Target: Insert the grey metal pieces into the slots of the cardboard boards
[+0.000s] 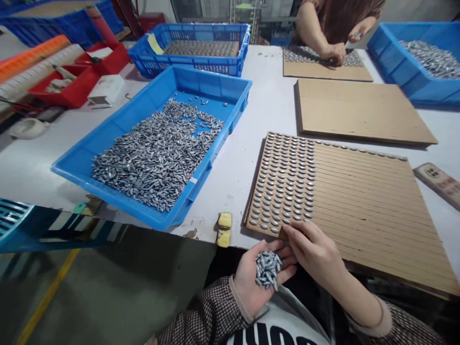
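My left hand (pixel 253 275) is turned palm up below the table edge and cups a heap of small silver-grey spindle-shaped pieces (pixel 268 269). Just above it, my right hand (pixel 318 251) pinches thumb and fingers together at the near edge of a grooved cardboard sheet (pixel 366 206). Whatever lies between those fingertips is hidden. Rows of the same pieces (pixel 285 177) cover the left part of the sheet, and a single line of them runs along its far edge. A blue tray (pixel 201 184) to the left holds a large loose pile of these pieces.
Behind the sheet lies a cardboard stack (pixel 359 110). A co-worker's hands (pixel 336 52) work over another filled sheet, near a blue bin (pixel 413 84). A blue crate (pixel 190 60), red bins (pixel 77 88) and a tape roll (pixel 28 128) stand left. Yellow pads (pixel 224 229) sit at the table edge.
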Demonstrator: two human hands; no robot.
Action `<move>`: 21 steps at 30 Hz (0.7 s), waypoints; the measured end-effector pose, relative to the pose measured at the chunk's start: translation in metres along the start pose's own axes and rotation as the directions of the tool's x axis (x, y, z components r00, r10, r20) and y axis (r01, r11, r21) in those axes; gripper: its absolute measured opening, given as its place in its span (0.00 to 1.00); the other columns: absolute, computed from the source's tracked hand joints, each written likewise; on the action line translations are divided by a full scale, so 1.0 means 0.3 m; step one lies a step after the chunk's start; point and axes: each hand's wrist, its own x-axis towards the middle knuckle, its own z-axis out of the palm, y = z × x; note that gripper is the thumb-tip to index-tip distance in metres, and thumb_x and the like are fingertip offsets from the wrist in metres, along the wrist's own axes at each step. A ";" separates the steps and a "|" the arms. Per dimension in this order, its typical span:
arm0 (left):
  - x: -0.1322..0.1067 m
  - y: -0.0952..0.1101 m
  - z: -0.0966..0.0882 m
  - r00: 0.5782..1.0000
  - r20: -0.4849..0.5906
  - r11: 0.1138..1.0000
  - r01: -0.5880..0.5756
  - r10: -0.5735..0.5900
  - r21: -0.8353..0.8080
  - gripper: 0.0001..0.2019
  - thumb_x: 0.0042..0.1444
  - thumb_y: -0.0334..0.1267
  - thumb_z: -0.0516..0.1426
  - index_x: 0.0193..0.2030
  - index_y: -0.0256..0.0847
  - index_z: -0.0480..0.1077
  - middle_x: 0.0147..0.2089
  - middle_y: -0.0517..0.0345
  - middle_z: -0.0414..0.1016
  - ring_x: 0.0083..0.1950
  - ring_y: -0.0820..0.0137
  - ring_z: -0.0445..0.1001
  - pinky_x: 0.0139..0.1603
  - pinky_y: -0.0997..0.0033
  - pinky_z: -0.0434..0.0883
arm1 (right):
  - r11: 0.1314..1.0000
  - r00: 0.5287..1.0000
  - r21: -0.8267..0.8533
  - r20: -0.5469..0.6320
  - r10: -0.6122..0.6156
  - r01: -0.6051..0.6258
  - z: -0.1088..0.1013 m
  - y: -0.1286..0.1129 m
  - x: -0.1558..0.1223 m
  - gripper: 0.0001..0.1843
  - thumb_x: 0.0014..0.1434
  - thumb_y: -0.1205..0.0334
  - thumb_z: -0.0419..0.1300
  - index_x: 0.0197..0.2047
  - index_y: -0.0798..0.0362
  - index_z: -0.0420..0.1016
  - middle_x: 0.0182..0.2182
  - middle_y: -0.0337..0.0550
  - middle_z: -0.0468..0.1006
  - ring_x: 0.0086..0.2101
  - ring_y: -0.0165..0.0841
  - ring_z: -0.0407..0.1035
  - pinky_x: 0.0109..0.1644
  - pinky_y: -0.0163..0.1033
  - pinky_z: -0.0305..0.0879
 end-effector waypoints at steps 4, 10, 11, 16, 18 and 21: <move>-0.007 0.003 0.005 0.999 0.041 1.000 0.010 -0.010 -0.001 0.20 0.60 0.44 0.54 0.49 0.27 0.72 0.45 0.42 0.76 0.47 0.60 0.75 0.57 0.59 0.65 | 0.994 0.999 0.104 0.005 0.031 -0.032 -0.021 -0.015 -0.017 0.15 0.63 0.70 0.55 0.51 0.52 0.73 0.43 0.50 0.75 0.42 0.36 0.71 0.44 0.41 0.72; -0.007 -0.010 0.020 1.000 0.016 0.998 -0.020 0.021 -0.060 0.13 0.62 0.38 0.52 0.42 0.30 0.73 0.40 0.48 0.77 0.42 0.67 0.76 0.55 0.62 0.66 | 0.978 0.980 0.209 0.198 -0.019 -0.023 -0.073 -0.071 -0.038 0.17 0.62 0.67 0.56 0.55 0.50 0.72 0.43 0.50 0.74 0.39 0.37 0.69 0.40 0.44 0.70; -0.006 -0.012 0.022 1.000 0.018 0.999 -0.011 0.012 -0.048 0.14 0.62 0.38 0.52 0.44 0.30 0.73 0.41 0.47 0.77 0.43 0.66 0.76 0.54 0.62 0.67 | 0.978 0.975 0.208 0.220 -0.021 -0.025 -0.078 -0.075 -0.042 0.18 0.62 0.67 0.55 0.55 0.50 0.71 0.43 0.51 0.74 0.40 0.38 0.68 0.40 0.44 0.70; -0.003 -0.019 0.025 0.999 -0.054 1.000 0.005 -0.006 -0.008 0.18 0.61 0.41 0.53 0.50 0.27 0.70 0.47 0.40 0.76 0.45 0.63 0.76 0.50 0.62 0.70 | 0.966 0.965 0.250 0.261 -0.004 -0.064 -0.090 -0.077 -0.067 0.13 0.62 0.67 0.55 0.49 0.49 0.74 0.42 0.49 0.73 0.40 0.37 0.68 0.41 0.45 0.68; -0.004 -0.019 0.022 0.996 -0.087 1.000 0.000 0.000 -0.004 0.18 0.61 0.41 0.53 0.50 0.27 0.70 0.48 0.39 0.76 0.46 0.61 0.76 0.50 0.61 0.70 | 0.946 0.971 0.310 0.239 0.022 -0.098 -0.098 -0.075 -0.076 0.11 0.62 0.67 0.55 0.46 0.49 0.75 0.39 0.47 0.73 0.39 0.36 0.68 0.39 0.42 0.69; -0.005 -0.016 0.021 0.996 -0.094 1.000 0.000 0.002 0.014 0.19 0.60 0.41 0.55 0.51 0.26 0.69 0.50 0.37 0.75 0.50 0.57 0.76 0.56 0.57 0.68 | 0.891 0.976 0.423 0.202 0.084 -0.164 -0.114 -0.068 -0.088 0.09 0.63 0.69 0.54 0.43 0.50 0.73 0.36 0.46 0.73 0.37 0.34 0.70 0.37 0.38 0.70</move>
